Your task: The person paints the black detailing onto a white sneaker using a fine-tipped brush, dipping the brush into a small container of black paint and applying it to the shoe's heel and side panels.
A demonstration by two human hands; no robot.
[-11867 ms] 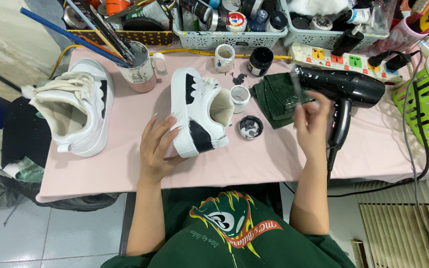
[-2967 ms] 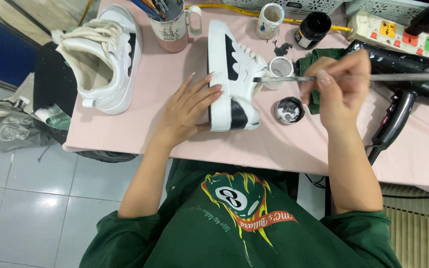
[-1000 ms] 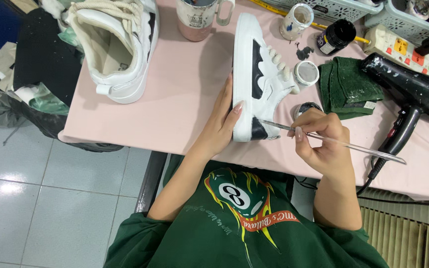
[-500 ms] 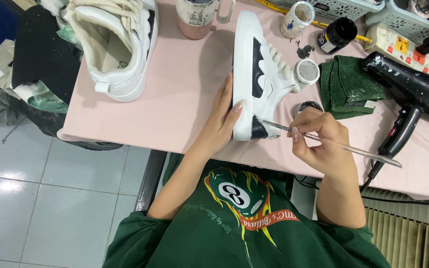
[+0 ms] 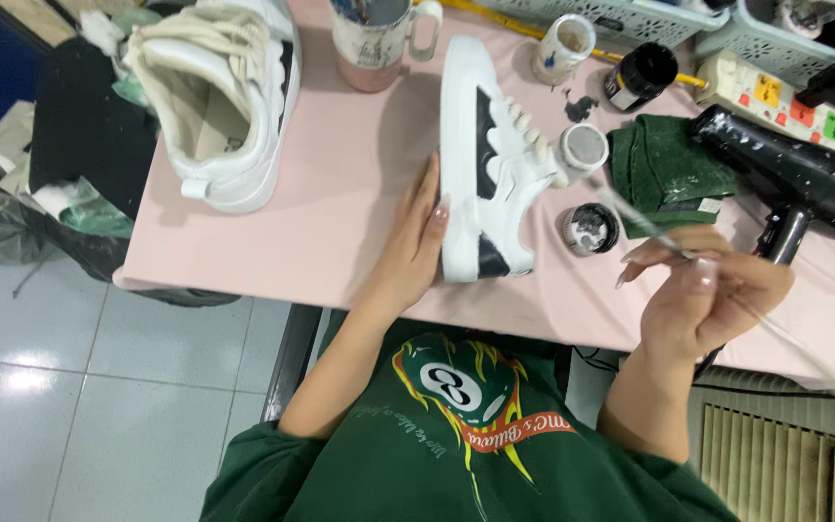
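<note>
A white sneaker with black painted patches (image 5: 480, 164) lies on its side on the pink table (image 5: 359, 184). My left hand (image 5: 416, 242) rests flat against its sole, steadying it. My right hand (image 5: 703, 290) holds a thin paintbrush (image 5: 649, 227), its tip raised toward a small open jar of pale paint (image 5: 584, 147). An open pot of black paint (image 5: 590, 228) sits just right of the sneaker's heel, below the brush.
The second white sneaker (image 5: 219, 97) stands at the table's left. A mug of brushes (image 5: 374, 34), a small white jar (image 5: 564, 46), a black jar (image 5: 640, 75), a green cloth (image 5: 669, 174), a black hair dryer (image 5: 794, 179) and a power strip (image 5: 785, 97) crowd the back and right.
My right hand has lifted the brush off the sneaker's heel and swung right, toward the paint pots. The left hand stays on the sole.
</note>
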